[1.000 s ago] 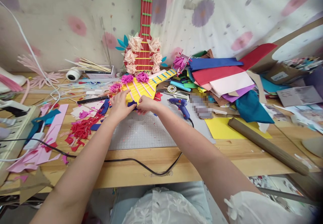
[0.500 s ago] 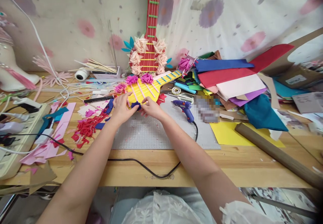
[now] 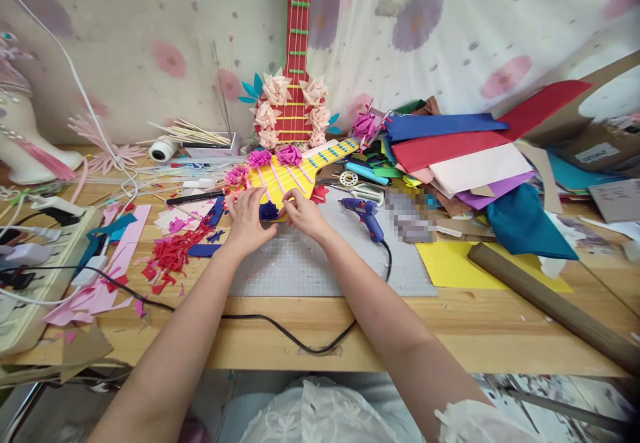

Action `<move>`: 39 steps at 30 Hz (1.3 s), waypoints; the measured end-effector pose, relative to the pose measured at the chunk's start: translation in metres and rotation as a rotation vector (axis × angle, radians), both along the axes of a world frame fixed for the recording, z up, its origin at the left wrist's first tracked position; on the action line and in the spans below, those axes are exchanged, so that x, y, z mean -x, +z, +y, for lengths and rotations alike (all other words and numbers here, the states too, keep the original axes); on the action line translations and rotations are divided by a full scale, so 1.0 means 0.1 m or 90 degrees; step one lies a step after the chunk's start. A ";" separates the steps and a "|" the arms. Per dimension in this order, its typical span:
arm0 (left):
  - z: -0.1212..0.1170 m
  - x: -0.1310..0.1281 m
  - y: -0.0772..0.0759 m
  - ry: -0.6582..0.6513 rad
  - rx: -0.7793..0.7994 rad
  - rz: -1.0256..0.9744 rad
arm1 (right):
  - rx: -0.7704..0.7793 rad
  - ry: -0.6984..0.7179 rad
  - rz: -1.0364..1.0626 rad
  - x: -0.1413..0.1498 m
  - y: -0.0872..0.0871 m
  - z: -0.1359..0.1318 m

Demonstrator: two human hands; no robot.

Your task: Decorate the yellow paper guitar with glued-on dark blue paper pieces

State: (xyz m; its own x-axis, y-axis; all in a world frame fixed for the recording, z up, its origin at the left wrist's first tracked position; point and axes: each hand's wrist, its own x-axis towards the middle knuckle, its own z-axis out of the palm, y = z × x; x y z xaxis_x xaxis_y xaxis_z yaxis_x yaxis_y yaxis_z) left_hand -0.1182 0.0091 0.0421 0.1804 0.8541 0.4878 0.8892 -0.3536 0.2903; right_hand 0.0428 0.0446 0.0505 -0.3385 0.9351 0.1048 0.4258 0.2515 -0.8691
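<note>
A yellow paper guitar (image 3: 283, 178) with pink strips and magenta paper flowers lies on the wooden table, at the far edge of a grey cutting mat (image 3: 300, 263). A small dark blue paper flower (image 3: 269, 211) sits at the guitar's near edge. My left hand (image 3: 246, 222) presses against the flower's left side, its fingers curled and its fingertips on the yellow body. My right hand (image 3: 306, 214) closes in on the flower's right side, fingers bent and pinching. Both forearms reach in from below.
A blue glue gun (image 3: 367, 213) lies just right of my right hand, its black cable (image 3: 280, 328) looping along the table's front. Red paper scraps (image 3: 170, 253) lie to the left, with a power strip (image 3: 40, 263) beyond them. Stacked coloured sheets (image 3: 450, 150) and a cardboard tube (image 3: 550, 306) are on the right. A red paper guitar (image 3: 293, 96) leans on the wall.
My hands have drawn slightly apart, so the blue flower now shows fully between them. It sits lower on the guitar's edge. The view has shifted a little.
</note>
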 end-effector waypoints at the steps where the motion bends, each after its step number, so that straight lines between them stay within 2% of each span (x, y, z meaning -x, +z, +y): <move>1: 0.01 -0.01 0.00 0.004 0.001 0.006 | -0.001 -0.002 0.005 0.00 0.00 0.00; 9: 0.03 -0.04 -0.02 0.029 -0.011 0.008 | 0.050 -0.019 0.081 0.02 -0.06 0.02; 14: 0.03 -0.06 -0.01 0.025 -0.030 0.021 | 0.070 -0.046 0.075 0.00 -0.10 0.05; 18: 0.04 -0.07 -0.01 0.017 -0.054 0.032 | 0.098 -0.025 0.092 0.03 -0.09 0.03; 24: 0.05 -0.05 -0.01 0.011 -0.022 0.028 | 0.158 -0.045 0.130 0.08 -0.06 0.01; 39: 0.07 0.00 0.06 -0.033 -0.024 0.059 | 0.140 -0.078 0.117 0.10 -0.06 0.02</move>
